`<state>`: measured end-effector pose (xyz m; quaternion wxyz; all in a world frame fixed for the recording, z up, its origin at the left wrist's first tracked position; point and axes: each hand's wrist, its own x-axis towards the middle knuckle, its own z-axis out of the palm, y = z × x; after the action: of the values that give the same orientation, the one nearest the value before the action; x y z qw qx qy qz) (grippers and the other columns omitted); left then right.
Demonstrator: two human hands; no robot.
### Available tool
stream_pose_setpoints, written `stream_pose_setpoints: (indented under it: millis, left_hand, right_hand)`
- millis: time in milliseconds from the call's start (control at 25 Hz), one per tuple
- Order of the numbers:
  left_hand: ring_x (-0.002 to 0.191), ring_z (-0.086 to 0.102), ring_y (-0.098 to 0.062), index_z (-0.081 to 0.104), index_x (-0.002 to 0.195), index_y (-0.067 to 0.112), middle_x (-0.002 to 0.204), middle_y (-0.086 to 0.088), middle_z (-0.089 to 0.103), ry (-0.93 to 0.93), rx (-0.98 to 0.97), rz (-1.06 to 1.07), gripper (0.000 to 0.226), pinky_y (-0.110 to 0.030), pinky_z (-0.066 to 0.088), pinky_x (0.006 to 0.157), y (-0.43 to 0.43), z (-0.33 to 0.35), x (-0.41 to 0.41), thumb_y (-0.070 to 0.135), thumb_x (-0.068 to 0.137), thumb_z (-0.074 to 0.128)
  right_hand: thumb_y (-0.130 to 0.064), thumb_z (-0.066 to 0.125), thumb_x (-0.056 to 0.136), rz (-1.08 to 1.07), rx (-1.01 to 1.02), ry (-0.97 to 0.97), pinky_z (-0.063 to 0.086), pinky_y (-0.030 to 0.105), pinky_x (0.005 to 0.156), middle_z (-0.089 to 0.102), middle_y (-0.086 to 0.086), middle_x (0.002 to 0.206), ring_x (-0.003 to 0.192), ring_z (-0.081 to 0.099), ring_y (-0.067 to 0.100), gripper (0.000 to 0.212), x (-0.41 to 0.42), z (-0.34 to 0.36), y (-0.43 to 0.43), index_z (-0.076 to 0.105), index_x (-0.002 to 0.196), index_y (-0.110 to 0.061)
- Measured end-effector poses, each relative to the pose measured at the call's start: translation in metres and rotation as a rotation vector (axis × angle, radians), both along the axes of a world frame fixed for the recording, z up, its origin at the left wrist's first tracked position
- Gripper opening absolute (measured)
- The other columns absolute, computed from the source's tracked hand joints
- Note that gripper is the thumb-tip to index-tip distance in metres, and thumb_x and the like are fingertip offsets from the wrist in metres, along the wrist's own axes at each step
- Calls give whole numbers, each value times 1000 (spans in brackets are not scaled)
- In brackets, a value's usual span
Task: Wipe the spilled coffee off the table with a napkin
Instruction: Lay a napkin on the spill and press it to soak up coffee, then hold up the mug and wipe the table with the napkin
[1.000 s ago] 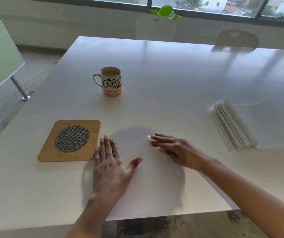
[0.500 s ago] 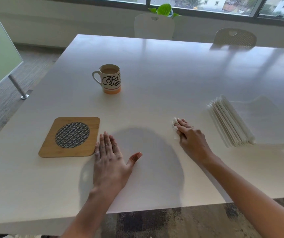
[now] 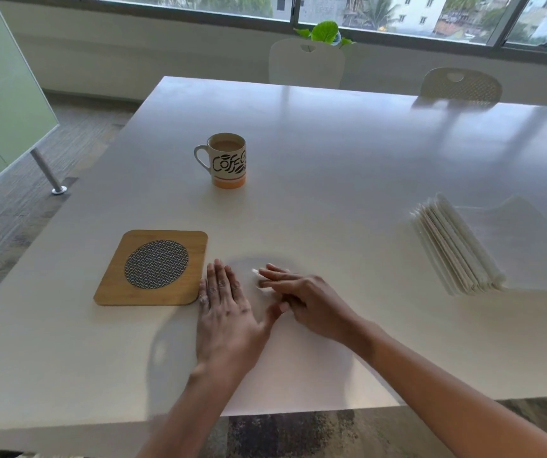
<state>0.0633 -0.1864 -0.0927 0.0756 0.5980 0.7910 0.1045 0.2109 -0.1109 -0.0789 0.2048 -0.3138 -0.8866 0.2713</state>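
Napkin: where is it, and what has hold of it?

It lies flat on the table, pressed down by the straight fingers of the right hand. Nothing is curled round it; only small white edges show past the fingertips.

And the spilled coffee?

I can't make out any. The surface around the napkin reads as plain white with a soft shadow, so I judge the wiping to be well along or nearly done, though a thin film could be hidden under the paper.

The left hand?

It is spread flat, palm down, fingers straight, holding nothing, just beside the napkin and touching or almost touching the edge of the wooden coaster.

What's left, then?

Probably a last pass and lifting the napkin away. The mug stands upright, full, well apart from the hands. The stack of fresh napkins sits off to the right.
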Motion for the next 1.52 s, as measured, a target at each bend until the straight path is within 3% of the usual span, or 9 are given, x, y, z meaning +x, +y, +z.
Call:
stream_pose_setpoints:
  millis: [120, 320, 520, 760, 880, 1000, 1160, 1280, 1520]
  left_hand:
    - [146, -29, -24, -24, 148, 0, 158, -19, -27, -5, 20, -4, 121, -37, -22, 115, -1, 0, 0, 90, 68, -5]
    - [147, -28, -26, -20, 149, 0, 159, -20, -24, 4, 29, 6, 121, -38, -22, 115, -1, 2, 0, 88, 69, 6]
    - [144, -33, -25, -31, 142, 1, 155, -18, -34, -28, -31, -6, 117, -37, -22, 115, 0, 3, -2, 88, 75, 11]
    - [144, -34, -23, -28, 145, 2, 155, -15, -34, -65, -32, -51, 121, -36, -20, 116, 17, 19, -12, 89, 64, -3]
    - [146, -30, -22, -22, 149, 3, 158, -15, -30, -66, 8, -56, 119, -36, -17, 118, 48, 31, -29, 87, 68, 3]
    - [149, -21, -23, -14, 152, 4, 162, -15, -19, -89, 84, -58, 110, -35, -10, 119, 94, 41, -54, 80, 82, 26]
    - [152, 0, -23, 5, 156, 7, 165, -12, 4, -261, 283, -32, 95, -39, 7, 121, 162, 56, -104, 52, 91, 57]
    - [151, 14, -26, 16, 155, 7, 162, -13, 19, -364, 348, -9, 87, -40, 15, 121, 203, 66, -141, 35, 90, 67]
    - [139, 40, -33, 33, 151, 9, 155, -14, 36, -632, 293, -7, 78, -45, 36, 113, 247, 75, -184, 17, 85, 74]
  right_hand:
    - [6, 56, 90, 31, -46, 64, 31, 20, 114, 54, 6, 139, 136, 41, 13, 37, -22, 9, 20, 64, 124, -7]
    - [10, 54, 89, 221, -9, -26, 30, 25, 116, 53, 10, 140, 138, 37, 15, 39, -29, 9, 28, 63, 124, -5]
    - [6, 54, 91, 256, 19, -49, 30, 23, 115, 53, 9, 140, 138, 40, 18, 34, -3, 5, 28, 65, 121, -4]
    - [3, 57, 92, -26, -31, 84, 33, 16, 111, 54, -4, 136, 131, 44, 3, 31, 11, 5, 62, 68, 119, -7]
    - [-4, 58, 93, -193, -93, 197, 38, 7, 100, 55, -17, 132, 120, 49, -9, 28, 3, 12, 92, 69, 116, -12]
    - [-5, 59, 93, -247, -91, 218, 39, 2, 89, 57, -17, 129, 113, 53, -8, 26, -11, 21, 122, 71, 114, -13]
    - [-3, 58, 92, -217, -37, 164, 32, -6, 85, 56, -16, 128, 114, 53, -4, 25, -32, 19, 154, 72, 112, -8]
    - [-1, 56, 92, -190, -6, 129, 30, -7, 87, 58, -6, 134, 120, 50, 1, 28, -40, 14, 172, 70, 115, -8]
    - [-2, 53, 92, -212, -26, 103, 31, -6, 87, 57, -6, 136, 124, 52, 7, 30, -51, 7, 192, 70, 116, -10]
